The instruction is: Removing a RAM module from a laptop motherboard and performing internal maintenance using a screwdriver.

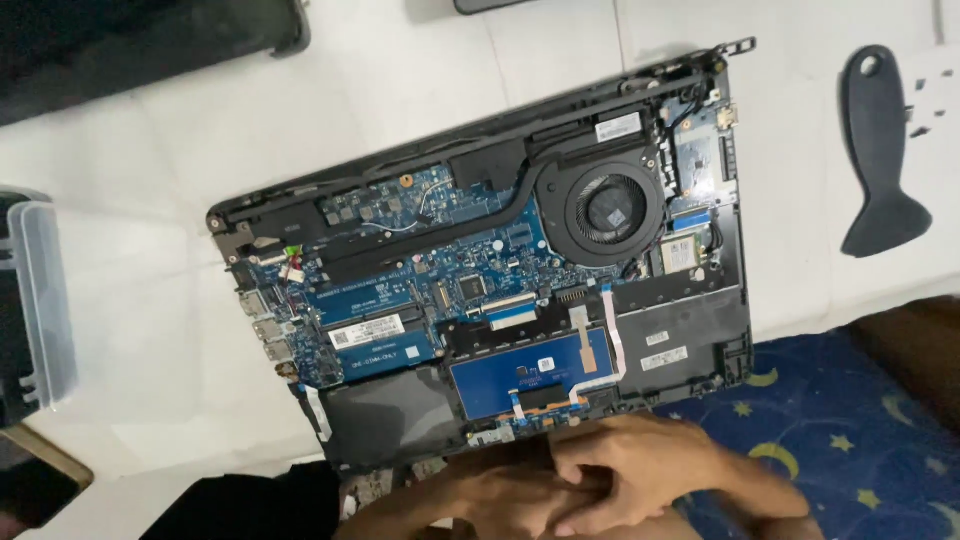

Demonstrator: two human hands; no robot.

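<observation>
Blue circuit boards lie exposed in an opened laptop (pixel 480 270), its bottom cover off, set at a slant on a white table (pixel 150 330) with its near edge just in front of the person. Both hands meet at that edge, the right hand (pixel 640 470) laid over the left hand (pixel 500 495) with fingers curled and overlapping, though whether they pinch anything cannot be told. A dark plastic pry tool (pixel 880 150) lies well apart at right, and a clear plastic container (pixel 40 300) at left; steady, even pressure along the edge seems wise, clear of the ribbon cables (pixel 580 340).
</observation>
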